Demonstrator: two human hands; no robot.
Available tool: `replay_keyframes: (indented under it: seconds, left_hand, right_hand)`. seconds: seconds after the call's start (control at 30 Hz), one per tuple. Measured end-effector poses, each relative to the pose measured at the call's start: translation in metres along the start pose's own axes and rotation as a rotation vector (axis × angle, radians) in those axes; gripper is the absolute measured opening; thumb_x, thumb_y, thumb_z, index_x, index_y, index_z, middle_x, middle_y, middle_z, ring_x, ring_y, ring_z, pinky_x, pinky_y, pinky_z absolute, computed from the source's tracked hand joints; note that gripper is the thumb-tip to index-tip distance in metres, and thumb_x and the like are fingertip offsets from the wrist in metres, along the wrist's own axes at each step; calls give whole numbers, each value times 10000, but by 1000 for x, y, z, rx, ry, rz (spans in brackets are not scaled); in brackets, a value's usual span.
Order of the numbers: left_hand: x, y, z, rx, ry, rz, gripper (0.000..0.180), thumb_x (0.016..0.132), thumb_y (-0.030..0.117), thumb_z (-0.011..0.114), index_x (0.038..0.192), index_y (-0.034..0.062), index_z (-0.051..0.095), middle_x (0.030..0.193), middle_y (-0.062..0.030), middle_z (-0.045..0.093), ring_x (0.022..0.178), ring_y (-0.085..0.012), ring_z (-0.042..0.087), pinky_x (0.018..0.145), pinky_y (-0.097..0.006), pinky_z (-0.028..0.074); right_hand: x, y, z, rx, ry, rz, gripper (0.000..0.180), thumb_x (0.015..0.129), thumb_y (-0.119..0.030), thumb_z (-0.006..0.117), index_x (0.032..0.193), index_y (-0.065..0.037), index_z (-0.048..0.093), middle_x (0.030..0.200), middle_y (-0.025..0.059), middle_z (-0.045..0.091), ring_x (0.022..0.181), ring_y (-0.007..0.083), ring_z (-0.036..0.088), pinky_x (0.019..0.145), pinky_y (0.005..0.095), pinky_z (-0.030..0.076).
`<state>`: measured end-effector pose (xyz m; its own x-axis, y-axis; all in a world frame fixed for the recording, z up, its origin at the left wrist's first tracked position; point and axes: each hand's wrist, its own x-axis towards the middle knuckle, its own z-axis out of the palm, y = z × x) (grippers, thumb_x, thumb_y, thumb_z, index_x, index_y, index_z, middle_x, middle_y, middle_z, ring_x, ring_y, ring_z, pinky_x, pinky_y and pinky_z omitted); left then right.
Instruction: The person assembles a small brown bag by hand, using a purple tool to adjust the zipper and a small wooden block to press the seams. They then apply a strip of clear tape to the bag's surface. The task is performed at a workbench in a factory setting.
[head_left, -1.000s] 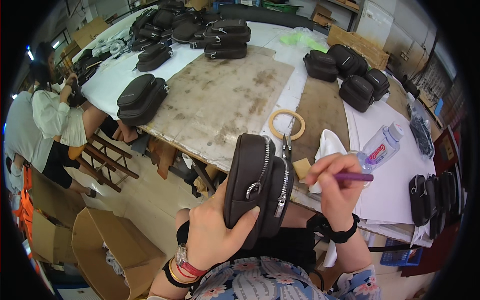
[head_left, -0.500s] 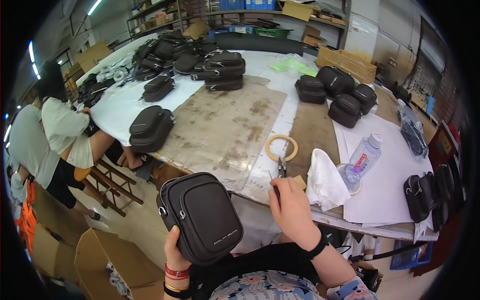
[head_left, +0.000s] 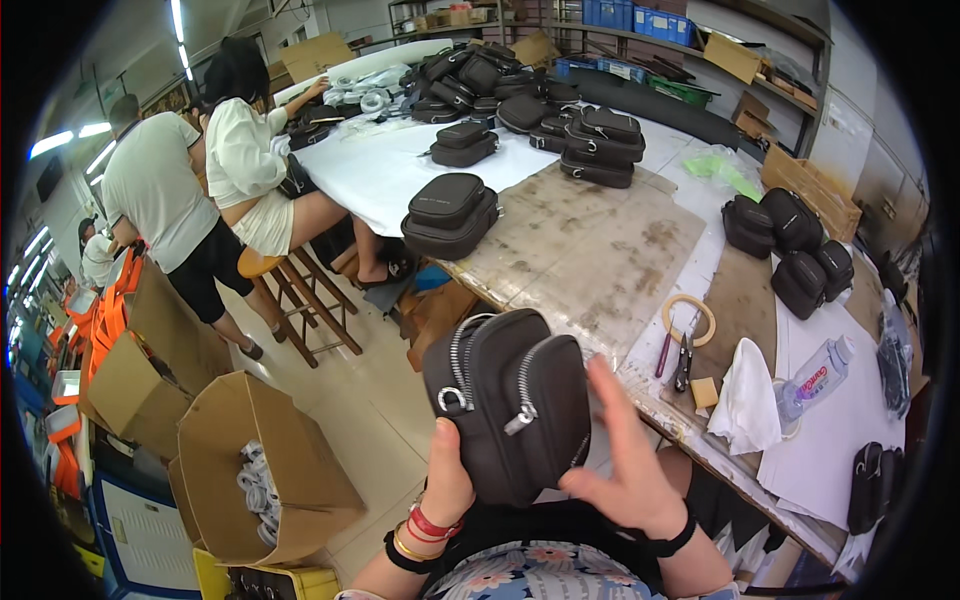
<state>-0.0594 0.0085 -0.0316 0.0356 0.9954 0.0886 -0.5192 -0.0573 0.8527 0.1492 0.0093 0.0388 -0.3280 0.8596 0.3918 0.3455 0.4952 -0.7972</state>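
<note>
My left hand (head_left: 450, 472) grips a small dark brown zippered bag (head_left: 500, 400) by its lower left side, thumb on the near face. The bag is tilted, with its silver zips and a side metal ring showing. Beside its right side is my right hand (head_left: 630, 470), fingers stretched out and thumb apart, close to or touching the bag; the contact is unclear. On the table's near edge lie a thin purple-handled tool (head_left: 663, 355), dark-handled cutters or pliers (head_left: 684, 362), a roll of tan tape (head_left: 709, 309) and a small yellowish block (head_left: 705, 392).
A white cloth (head_left: 745, 400) and a plastic bottle (head_left: 815, 378) are on the table's right. More dark bags (head_left: 452, 215) stand along its far and left parts. Left of me is an open cardboard box (head_left: 325, 490); beyond it, a person sits on a wooden stool (head_left: 300, 290) and another stands.
My right hand has put down the thin tool and come over to the bag. The bag has turned to show more of its zipped side. The view has swung left.
</note>
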Motion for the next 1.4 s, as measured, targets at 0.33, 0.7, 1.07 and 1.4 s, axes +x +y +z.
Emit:
replay_keyframes:
  seconds: [0.33, 0.7, 1.07, 1.4]
  left_hand:
    - [-13, 5, 29, -217, -292, -186, 756, 985, 561, 440, 1452, -27, 348, 1432, -165, 475, 1284, -263, 511, 1089, -379, 406]
    - [-19, -2, 37, -284, -269, -136, 740, 988, 530, 407, 1471, -25, 324, 1474, -174, 428, 1328, -278, 461, 1139, -397, 337]
    - [-9, 10, 53, 339, -119, 434, 693, 951, 177, 503, 1491, -114, 181, 1481, -217, 380, 1371, -278, 391, 1144, -388, 275]
    - [1, 16, 62, 679, 111, 597, 412, 1007, 212, 423, 1275, -95, 488, 978, -132, 678, 825, -171, 655, 711, -279, 503]
  right_hand:
    - [-28, 12, 25, 81, 82, -47, 910, 882, -293, 641, 1500, 115, 112, 1528, 341, 136, 1423, 462, 196, 1161, 493, 179]
    - [-40, -12, 19, -136, 174, -33, 931, 870, -331, 659, 1503, 99, 128, 1507, 384, 139, 1392, 511, 225, 1138, 531, 210]
    - [-42, -19, 16, -419, 339, -95, 975, 755, -275, 746, 1512, 20, 208, 1506, 395, 145, 1314, 524, 304, 1059, 567, 276]
    - [-47, -25, 14, -510, 322, -106, 970, 801, -281, 701, 1526, 34, 139, 1536, 360, 104, 1399, 511, 223, 1120, 559, 244]
